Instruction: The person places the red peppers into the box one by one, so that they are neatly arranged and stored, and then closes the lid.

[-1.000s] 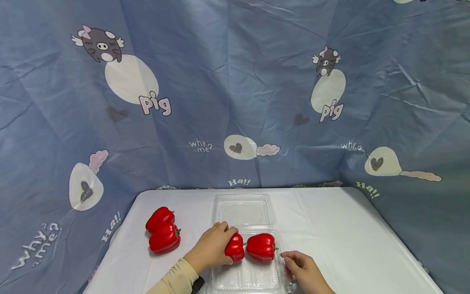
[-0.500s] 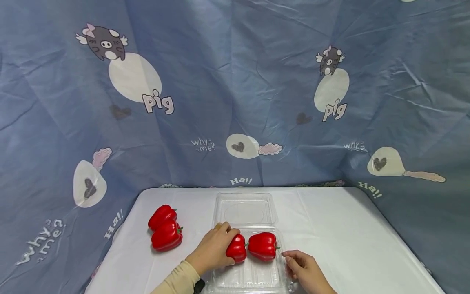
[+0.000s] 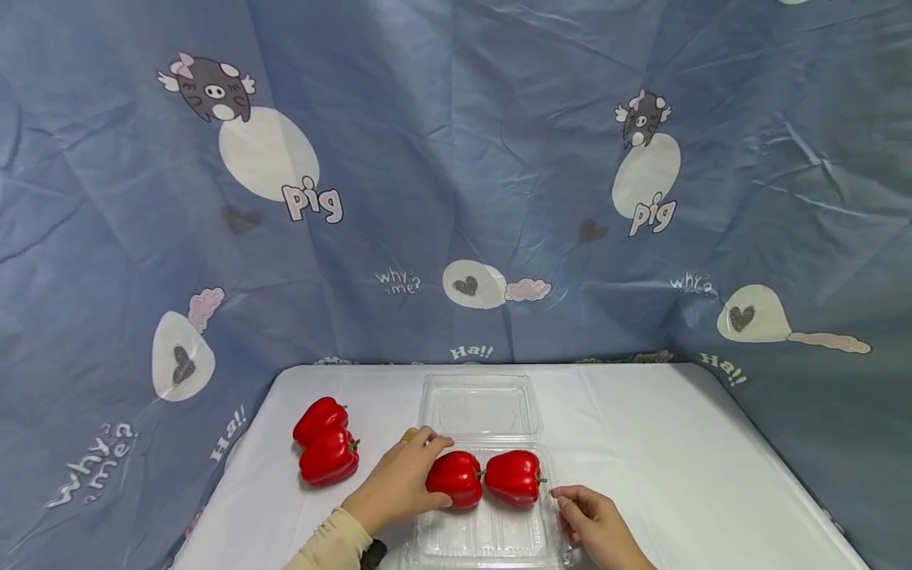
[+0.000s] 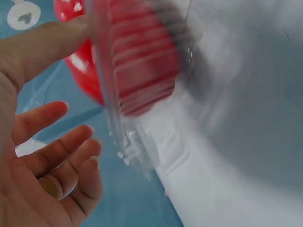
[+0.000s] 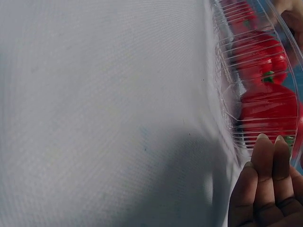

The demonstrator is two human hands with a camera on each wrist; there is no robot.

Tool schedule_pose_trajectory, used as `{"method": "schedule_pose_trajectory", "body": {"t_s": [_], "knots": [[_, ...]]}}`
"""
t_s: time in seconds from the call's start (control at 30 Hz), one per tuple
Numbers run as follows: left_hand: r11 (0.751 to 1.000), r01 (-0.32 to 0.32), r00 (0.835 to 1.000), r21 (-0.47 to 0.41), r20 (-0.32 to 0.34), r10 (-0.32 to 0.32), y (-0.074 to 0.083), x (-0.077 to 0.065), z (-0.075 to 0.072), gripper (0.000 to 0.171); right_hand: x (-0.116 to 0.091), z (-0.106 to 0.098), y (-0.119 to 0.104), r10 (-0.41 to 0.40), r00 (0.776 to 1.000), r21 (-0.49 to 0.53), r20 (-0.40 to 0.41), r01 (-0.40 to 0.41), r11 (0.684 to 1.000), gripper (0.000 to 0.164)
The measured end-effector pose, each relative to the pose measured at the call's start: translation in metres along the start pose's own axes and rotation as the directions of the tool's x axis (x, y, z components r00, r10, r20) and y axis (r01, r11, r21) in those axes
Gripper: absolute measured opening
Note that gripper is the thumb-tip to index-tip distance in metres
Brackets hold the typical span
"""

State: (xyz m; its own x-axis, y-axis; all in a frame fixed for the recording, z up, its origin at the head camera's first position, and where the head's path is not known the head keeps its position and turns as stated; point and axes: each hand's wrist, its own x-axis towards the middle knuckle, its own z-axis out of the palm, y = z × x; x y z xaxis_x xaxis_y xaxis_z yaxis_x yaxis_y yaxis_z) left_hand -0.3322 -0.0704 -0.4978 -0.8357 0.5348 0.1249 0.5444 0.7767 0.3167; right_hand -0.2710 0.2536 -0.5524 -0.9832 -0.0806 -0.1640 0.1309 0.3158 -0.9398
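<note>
Two red bell peppers sit side by side in the clear plastic clamshell box (image 3: 499,546), whose lid (image 3: 479,404) lies folded back. My left hand (image 3: 402,483) is at the left-hand bell pepper (image 3: 456,479), fingers spread and no longer wrapped round it; its thumb (image 4: 52,45) reaches over the box rim in the left wrist view. Beside it lies the other bell pepper (image 3: 513,477), stem pointing right. My right hand (image 3: 598,522) is at the right side of the box, its fingertips (image 5: 262,142) right at the ribbed outer wall in the right wrist view.
Two more red bell peppers lie together on the left of the white table (image 3: 670,459), a rear one (image 3: 319,419) and a front one (image 3: 330,457). A blue printed cloth (image 3: 456,174) hangs behind and along both sides.
My left hand has let go of the left-hand bell pepper and drawn back to the left, so more of the pepper shows. My right hand stays at the box's side.
</note>
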Motion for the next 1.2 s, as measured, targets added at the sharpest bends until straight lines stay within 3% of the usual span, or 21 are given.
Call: {"method": "schedule_pose_trajectory", "body": {"t_s": [0.47, 0.8, 1.2], "knots": [[0.993, 0.120, 0.986, -0.016, -0.118, -0.121, -0.028, -0.027, -0.039, 0.070, 0.000, -0.002, -0.001, -0.008, 1.000, -0.023, 0.012, 0.008, 1.000, 0.034], [0.977, 0.212, 0.964, -0.011, -0.161, -0.211, -0.056, -0.051, -0.052, 0.075, -0.001, -0.001, -0.003, 0.004, 1.000, -0.019, 0.011, -0.003, 1.000, 0.035], [0.961, 0.278, 0.942, 0.006, -0.197, -0.271, -0.079, -0.068, -0.060, 0.080, 0.000, 0.000, -0.004, -0.003, 1.000, -0.007, 0.015, 0.003, 1.000, 0.037]]}}
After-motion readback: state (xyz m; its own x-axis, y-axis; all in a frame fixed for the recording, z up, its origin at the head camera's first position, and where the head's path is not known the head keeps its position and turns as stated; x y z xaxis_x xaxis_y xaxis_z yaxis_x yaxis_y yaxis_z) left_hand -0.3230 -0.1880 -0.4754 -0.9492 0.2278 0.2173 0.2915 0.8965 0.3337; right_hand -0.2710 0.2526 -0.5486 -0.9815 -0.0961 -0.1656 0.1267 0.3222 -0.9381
